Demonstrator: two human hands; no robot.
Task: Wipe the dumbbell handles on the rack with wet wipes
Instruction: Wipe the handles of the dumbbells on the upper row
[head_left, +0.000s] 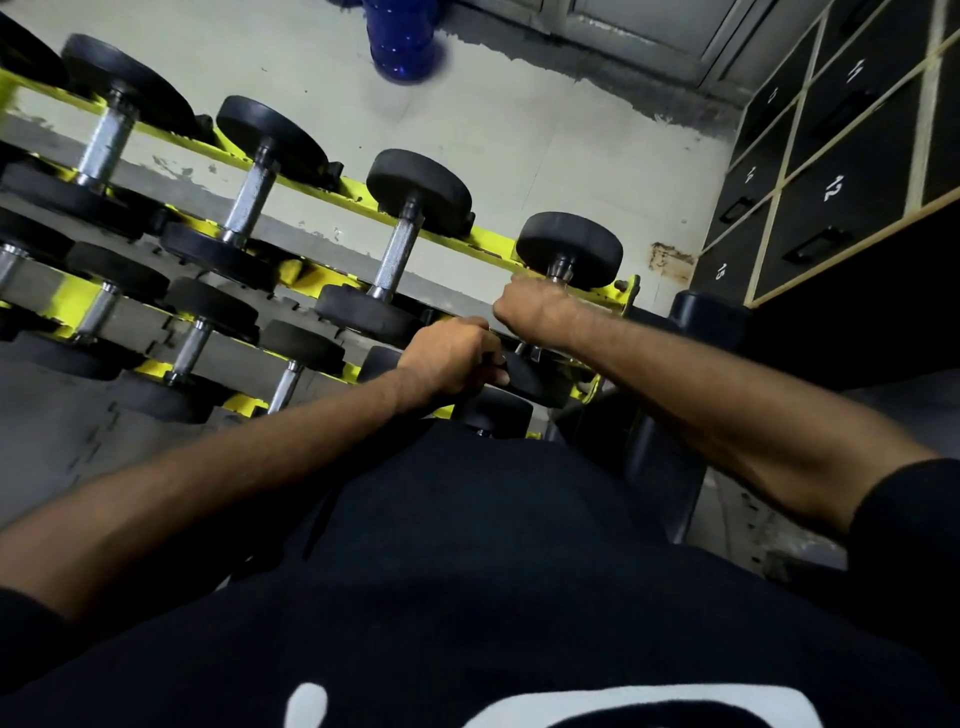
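Note:
A yellow rack (493, 244) holds rows of black dumbbells with steel handles. On the upper tier the rightmost dumbbell (569, 249) shows its far head; my right hand (535, 309) is curled round its handle, which is hidden under the fist. My left hand (452, 358) grips the edge of a black dumbbell head (530, 382) just below and in front. No wet wipe shows in either hand. Three more upper-tier dumbbells to the left have bare handles, the nearest (395, 254).
A lower tier of smaller dumbbells (192, 348) runs along the left. Black numbered lockers (831, 192) stand close on the right. A blue water jug (402, 36) sits on the floor behind the rack. My dark shirt fills the bottom of the view.

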